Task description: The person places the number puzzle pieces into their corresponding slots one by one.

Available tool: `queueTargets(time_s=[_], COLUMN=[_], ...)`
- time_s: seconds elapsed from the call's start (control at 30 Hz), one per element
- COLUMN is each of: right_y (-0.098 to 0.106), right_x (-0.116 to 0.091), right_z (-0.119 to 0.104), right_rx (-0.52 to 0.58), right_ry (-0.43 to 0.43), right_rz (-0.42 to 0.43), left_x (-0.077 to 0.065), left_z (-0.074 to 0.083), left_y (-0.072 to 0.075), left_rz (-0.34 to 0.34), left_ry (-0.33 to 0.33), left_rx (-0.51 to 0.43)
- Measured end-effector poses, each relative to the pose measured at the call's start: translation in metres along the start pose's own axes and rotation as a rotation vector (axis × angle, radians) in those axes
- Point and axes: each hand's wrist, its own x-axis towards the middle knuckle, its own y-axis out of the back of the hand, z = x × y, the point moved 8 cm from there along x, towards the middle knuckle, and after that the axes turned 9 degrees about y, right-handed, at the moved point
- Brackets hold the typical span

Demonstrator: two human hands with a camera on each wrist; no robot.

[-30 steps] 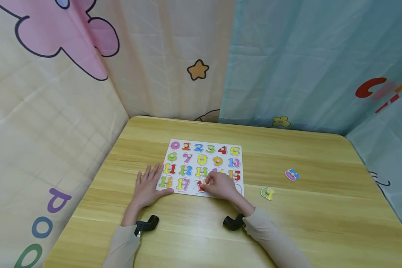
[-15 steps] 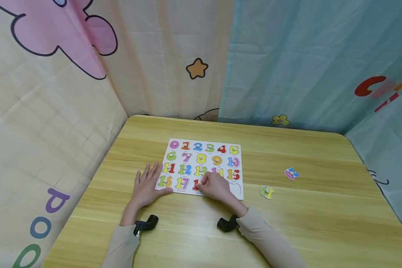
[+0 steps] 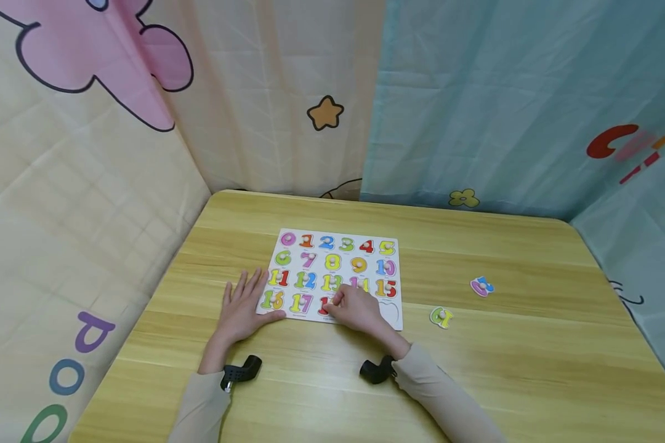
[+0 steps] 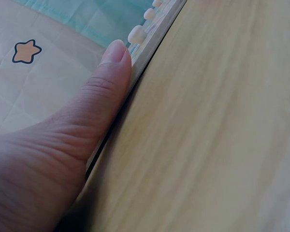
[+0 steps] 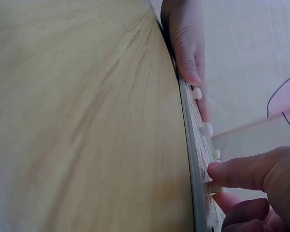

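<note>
A white number puzzle board (image 3: pixel 349 235) lies on the table, with knobbed number pieces in rows. Spread flat, my left hand (image 3: pixel 244 311) rests along its left edge, the thumb (image 4: pixel 106 72) at the near edge. My right hand (image 3: pixel 356 307) is over the bottom row, partly hiding a number piece that begins with a red 1 (image 3: pixel 324 306). In the right wrist view its thumb and finger pinch that piece's knob (image 5: pixel 213 187). The piece looks to lie in or on its recess; how deep, I cannot tell. Right of the hand, a bare recess (image 3: pixel 389 314) shows at the board's corner.
A green and yellow number piece (image 3: pixel 441 317) lies on the table (image 3: pixel 532 363) right of the board. Farther right is a pink and blue piece (image 3: pixel 482 287). Printed curtains (image 3: pixel 432 111) enclose the table's back and sides.
Since a second ago my right hand has shifted slightly left with the red-1 piece, uncovering the corner recess. It has been still over the last half second. My left hand stays put.
</note>
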Motion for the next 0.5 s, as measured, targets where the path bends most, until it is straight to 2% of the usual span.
queueTargets(time_s=[0.17,0.33,0.43,0.5], right_y=[0.011,0.049,0.080,0.099], right_x=[-0.013,-0.037,-0.055,-0.066], right_z=[0.000,0.014,0.037,0.057], right_rx=[-0.012,-0.041,-0.053,-0.052], right_ry=[0.078,0.174,0.150,0.092], right_rz=[-0.012,0.071,0.113,0.122], left_x=[0.001,0.000,0.000,0.000], left_z=[0.000,0.001,-0.001,-0.003], left_y=[-0.004,-0.004,-0.003,-0.001], left_rz=[0.009,0.001,0.001,0.006], left_ry=[-0.010,-0.008,-0.006,-0.002], left_rx=[0.001,-0.004,0.008,0.011])
